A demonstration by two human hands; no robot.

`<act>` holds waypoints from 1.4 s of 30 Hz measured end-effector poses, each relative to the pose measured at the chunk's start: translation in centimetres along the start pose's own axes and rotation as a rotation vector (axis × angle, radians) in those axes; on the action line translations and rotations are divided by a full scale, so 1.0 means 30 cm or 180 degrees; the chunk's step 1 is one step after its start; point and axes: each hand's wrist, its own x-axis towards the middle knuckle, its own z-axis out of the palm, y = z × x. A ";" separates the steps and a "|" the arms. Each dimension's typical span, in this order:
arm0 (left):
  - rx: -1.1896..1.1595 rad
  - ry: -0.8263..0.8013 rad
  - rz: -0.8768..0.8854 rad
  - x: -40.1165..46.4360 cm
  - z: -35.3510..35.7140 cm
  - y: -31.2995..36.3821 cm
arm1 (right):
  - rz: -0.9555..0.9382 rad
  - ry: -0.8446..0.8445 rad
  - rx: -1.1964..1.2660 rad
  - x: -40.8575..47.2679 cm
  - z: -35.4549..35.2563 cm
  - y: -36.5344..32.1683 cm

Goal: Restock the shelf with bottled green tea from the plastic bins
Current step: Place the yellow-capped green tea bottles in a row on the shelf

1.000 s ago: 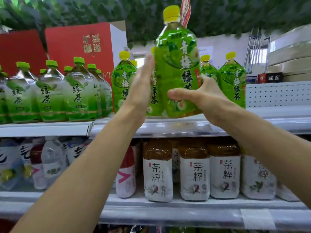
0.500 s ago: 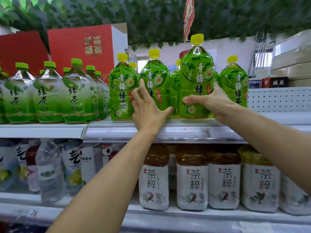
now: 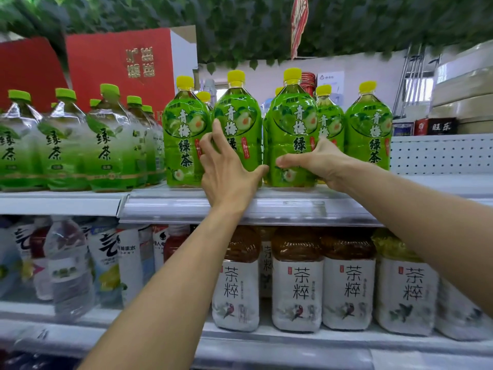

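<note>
Bottled green tea, a bright-green plastic bottle with a yellow cap [image 3: 292, 129], stands upright on the grey metal shelf [image 3: 266, 206], my right hand [image 3: 314, 162] curled round its base. My left hand [image 3: 226, 169] lies spread against the neighbouring bottle [image 3: 237, 124]. The front row looks nearly full; no bins visible.

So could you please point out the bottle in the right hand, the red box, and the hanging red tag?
Held bottle [image 3: 292, 124], head view, upper label.
Red box [image 3: 112, 65], head view, front face.
Hanging red tag [image 3: 298, 20], head view, its middle.
</note>
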 end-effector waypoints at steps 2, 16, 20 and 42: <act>0.0012 0.0005 -0.0008 -0.003 -0.003 0.002 | 0.0012 -0.0015 -0.0097 -0.001 -0.002 0.001; 0.0457 -0.0227 0.0733 -0.171 -0.217 -0.078 | -0.1691 0.0906 -0.2206 -0.295 0.040 0.026; 0.0567 0.0100 0.0910 -0.336 -0.374 -0.226 | -0.2436 0.0867 -0.2245 -0.508 0.151 0.053; 0.1935 -0.1776 -0.0793 -0.898 -1.598 -1.585 | -0.1519 -0.1504 -0.1777 -1.516 1.565 0.039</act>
